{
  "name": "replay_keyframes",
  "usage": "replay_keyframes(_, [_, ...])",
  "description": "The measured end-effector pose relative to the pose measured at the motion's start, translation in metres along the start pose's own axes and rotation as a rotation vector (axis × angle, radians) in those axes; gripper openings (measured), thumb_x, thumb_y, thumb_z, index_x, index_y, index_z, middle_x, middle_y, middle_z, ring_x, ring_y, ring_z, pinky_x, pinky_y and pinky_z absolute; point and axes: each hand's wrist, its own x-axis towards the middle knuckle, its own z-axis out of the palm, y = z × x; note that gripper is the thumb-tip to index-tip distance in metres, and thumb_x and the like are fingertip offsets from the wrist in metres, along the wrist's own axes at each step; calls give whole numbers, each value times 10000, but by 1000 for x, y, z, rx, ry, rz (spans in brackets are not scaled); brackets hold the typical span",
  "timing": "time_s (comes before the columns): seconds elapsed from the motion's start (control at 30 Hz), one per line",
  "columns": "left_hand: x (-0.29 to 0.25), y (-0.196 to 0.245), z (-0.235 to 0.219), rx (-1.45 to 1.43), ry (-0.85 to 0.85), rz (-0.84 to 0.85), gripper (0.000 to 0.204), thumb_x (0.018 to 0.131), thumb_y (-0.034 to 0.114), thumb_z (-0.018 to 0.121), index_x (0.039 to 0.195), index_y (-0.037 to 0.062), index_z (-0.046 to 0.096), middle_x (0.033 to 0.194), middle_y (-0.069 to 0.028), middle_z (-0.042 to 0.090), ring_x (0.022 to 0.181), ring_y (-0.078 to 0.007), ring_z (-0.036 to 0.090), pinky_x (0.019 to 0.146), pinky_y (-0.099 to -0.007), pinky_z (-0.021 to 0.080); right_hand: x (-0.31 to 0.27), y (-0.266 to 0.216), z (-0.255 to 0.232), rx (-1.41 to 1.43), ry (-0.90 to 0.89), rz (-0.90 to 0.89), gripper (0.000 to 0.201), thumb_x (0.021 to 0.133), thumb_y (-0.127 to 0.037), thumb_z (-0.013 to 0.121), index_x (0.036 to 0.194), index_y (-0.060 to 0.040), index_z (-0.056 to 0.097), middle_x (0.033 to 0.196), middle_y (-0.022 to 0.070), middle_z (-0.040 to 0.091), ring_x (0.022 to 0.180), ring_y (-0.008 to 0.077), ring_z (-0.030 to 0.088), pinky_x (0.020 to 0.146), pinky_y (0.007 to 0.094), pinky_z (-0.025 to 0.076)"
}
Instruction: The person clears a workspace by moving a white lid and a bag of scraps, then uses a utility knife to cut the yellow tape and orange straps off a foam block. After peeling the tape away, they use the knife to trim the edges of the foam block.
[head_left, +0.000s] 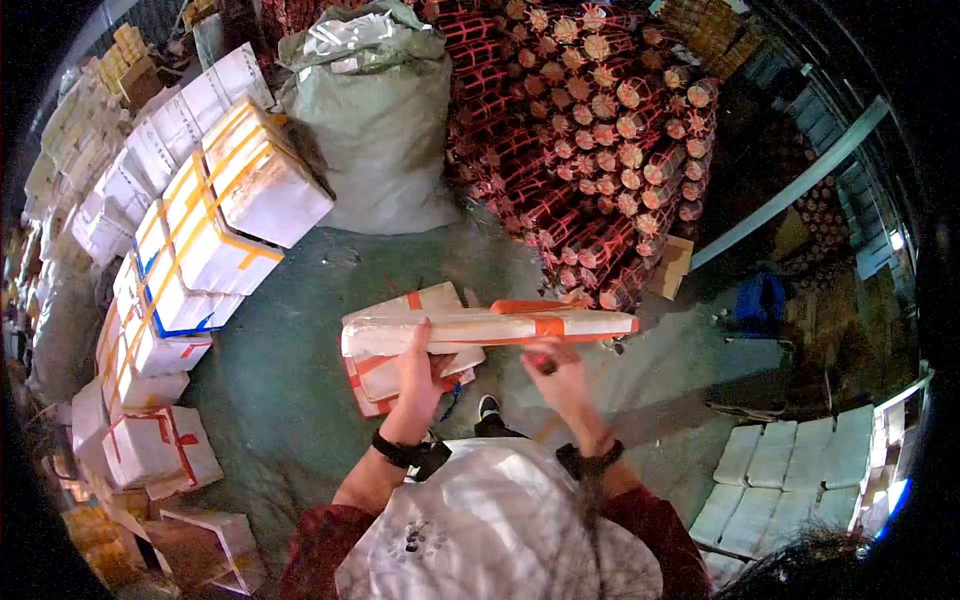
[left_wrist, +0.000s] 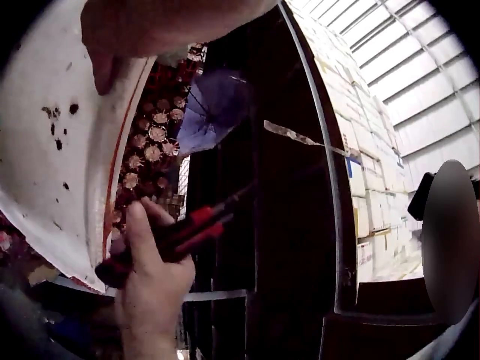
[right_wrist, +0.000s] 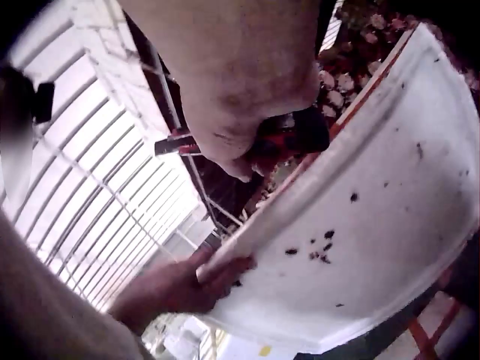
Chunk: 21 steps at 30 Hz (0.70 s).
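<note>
A white foam lid [head_left: 455,334] with orange tape round it is held up edge-on in front of the body. My left hand [head_left: 416,378] grips its near edge on the left; the fingers show against the rim in the right wrist view. My right hand [head_left: 566,386] grips a red-and-black utility knife [left_wrist: 193,231] close to the lid's taped right half. Dark specks mark the lid's white face [right_wrist: 382,202] in the right wrist view. Below it on the floor lie more taped white foam pieces [head_left: 440,298].
Taped white foam boxes [head_left: 225,245] are stacked along the left. A large pale sack [head_left: 378,140] stands ahead, beside a high pile of red mesh bundles [head_left: 600,130]. White blocks [head_left: 790,480] line the lower right. Green floor [head_left: 270,350] shows between them.
</note>
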Motion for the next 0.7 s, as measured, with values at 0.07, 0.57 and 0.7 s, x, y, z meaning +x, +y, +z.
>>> replay_keyframes(0.07, [-2, -3, 5, 8, 48, -17, 414, 921, 299, 688, 1148, -26, 565, 1080, -148, 659, 913, -266, 699, 761, -376, 626, 6, -12, 19, -26, -10, -75, 371, 764, -120, 758, 1115, -115, 639, 1191, 70, 626, 1009, 298, 638, 838, 396, 535])
replay_keyframes(0.57, [-15, -7, -9, 83, 34, 143, 440, 937, 306, 675, 1167, -45, 545, 1093, -146, 642, 903, -248, 699, 718, -355, 630, 22, 2, 35, -116, -246, -124, 296, 725, -29, 738, 1006, -92, 669, 1184, 39, 676, 1049, 261, 666, 865, 342, 552])
replay_keyframes(0.7, [-18, -6, -8, 168, 51, 180, 438, 939, 303, 673, 1181, -34, 529, 1136, -156, 622, 928, -259, 696, 725, -363, 628, 23, -2, 33, -109, -287, -117, 313, 725, -19, 735, 1020, -90, 660, 1232, 68, 646, 1062, 279, 652, 861, 345, 549])
